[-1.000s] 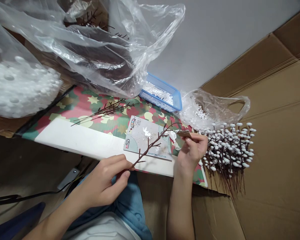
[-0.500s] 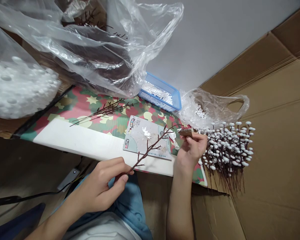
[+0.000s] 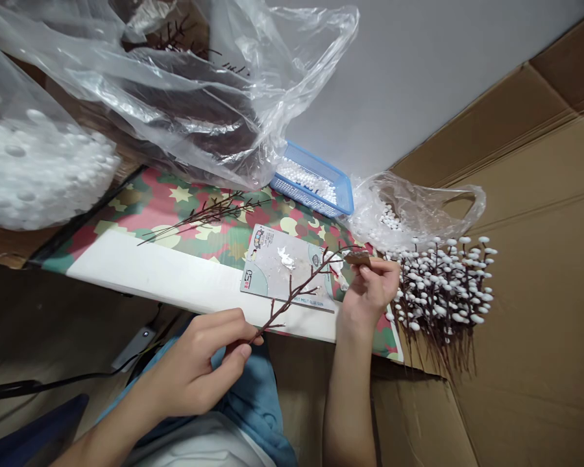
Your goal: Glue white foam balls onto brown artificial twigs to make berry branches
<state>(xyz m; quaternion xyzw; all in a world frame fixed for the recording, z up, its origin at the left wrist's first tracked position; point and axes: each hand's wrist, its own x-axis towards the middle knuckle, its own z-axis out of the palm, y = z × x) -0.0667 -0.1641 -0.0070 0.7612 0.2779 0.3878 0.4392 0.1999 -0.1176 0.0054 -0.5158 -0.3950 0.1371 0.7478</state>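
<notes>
Between the thumb and fingers of my left hand [image 3: 214, 357] is the lower stem of a brown artificial twig [image 3: 299, 290]. The twig slants up to the right, its side shoots bare. My right hand [image 3: 372, 288] pinches a small piece of brown cardboard [image 3: 357, 258] close to the twig's tip; whether the two touch I cannot tell. Below the twig lies a flat glue gun package card [image 3: 267, 279] with a white blob [image 3: 286, 259] on it. Some crumpled white material [image 3: 338, 269] sits beside my right hand, partly hidden.
Loose bare twigs [image 3: 209, 213] lie on the patterned table cover [image 3: 175, 191]. Behind stands a blue basket [image 3: 343, 194] of white foam balls. A clear bag [image 3: 418, 201], a bunch of white-tipped twigs [image 3: 440, 285] and cardboard [image 3: 540, 259] are at right. A bag of white balls [image 3: 34, 168] is at left.
My right hand has moved slightly left with the cardboard piece. The twig in my left hand has shifted a little to the right.
</notes>
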